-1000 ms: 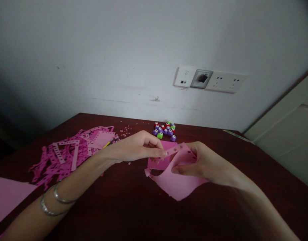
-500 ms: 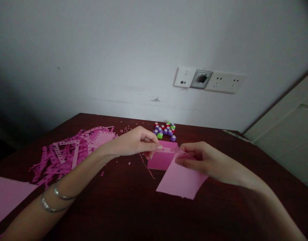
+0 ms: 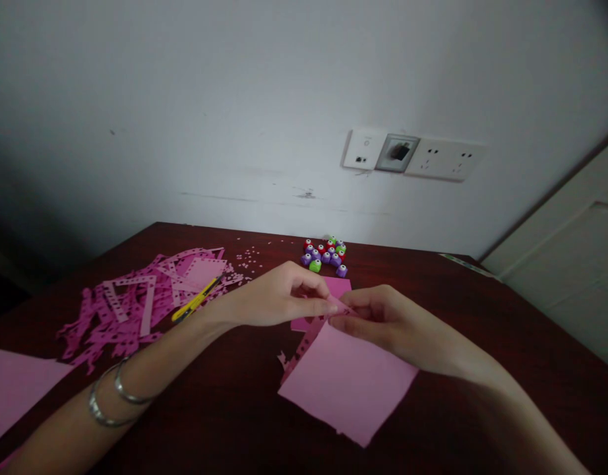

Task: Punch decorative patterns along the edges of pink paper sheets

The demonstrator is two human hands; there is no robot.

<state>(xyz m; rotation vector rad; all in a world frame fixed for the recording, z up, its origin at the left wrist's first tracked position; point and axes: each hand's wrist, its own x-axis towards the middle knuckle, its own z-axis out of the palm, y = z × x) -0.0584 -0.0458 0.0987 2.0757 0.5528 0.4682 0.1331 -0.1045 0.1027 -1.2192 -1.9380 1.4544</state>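
My left hand [image 3: 284, 298] is pinched closed on the end of a narrow pink strip [image 3: 304, 344] edged with holes. Close beside it, my right hand [image 3: 390, 320] grips the upper edge of a light pink sheet [image 3: 351, 386], which hangs down toward me. The fingertips of both hands nearly meet, so where strip and sheet join is hidden. Behind my fingers a darker pink square [image 3: 339, 286] lies on the table, partly covered.
On the dark table [image 3: 225, 422] a heap of punched pink offcuts [image 3: 130, 310] lies left, with a yellow utility knife [image 3: 198, 299] beside it. Several small coloured eye-marked pieces [image 3: 326, 256] cluster behind my hands. Another pink sheet [image 3: 22, 382] rests at far left. Wall sockets [image 3: 445, 160] are above.
My left hand has come right and slightly down, close against my right hand. The light pink sheet has swung lower and faces me more fully. The yellow knife has come into sight.
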